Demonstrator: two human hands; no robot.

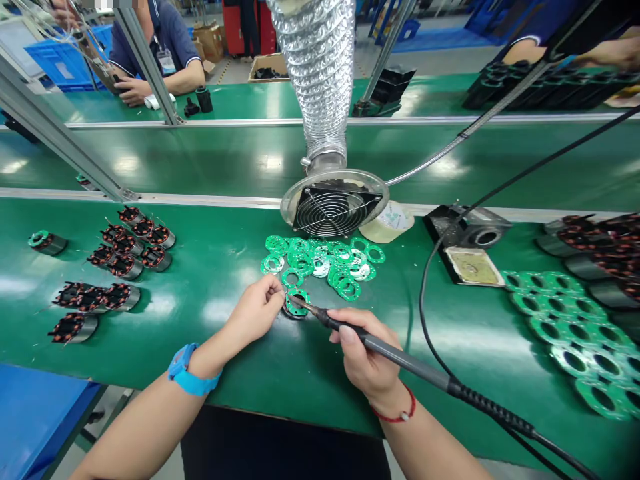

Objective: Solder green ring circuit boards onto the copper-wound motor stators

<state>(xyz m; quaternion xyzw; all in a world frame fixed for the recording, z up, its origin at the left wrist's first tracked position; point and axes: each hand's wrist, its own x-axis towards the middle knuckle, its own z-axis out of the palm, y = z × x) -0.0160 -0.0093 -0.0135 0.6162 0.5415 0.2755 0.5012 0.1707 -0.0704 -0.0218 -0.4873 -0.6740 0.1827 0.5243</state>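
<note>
My right hand [367, 353] grips a soldering iron [415, 363] like a pen. Its tip reaches a green ring-shaped circuit board [299, 308] that sits on a dark round part, likely a motor stator. My left hand [256, 310] is at the left edge of that board with thumb and forefinger pinched together; what they hold is too small to make out. Just behind lies a loose pile of green ring circuit boards [320, 260].
A fume extractor [333, 207] hangs over the pile. Wound stators [125, 267] stand at left. At right are a soldering iron stand [473, 230], a sponge tray [473, 265] and panels of ring boards [575, 327]. The iron's cable [425, 300] crosses the bench. A co-worker [160, 53] sits opposite.
</note>
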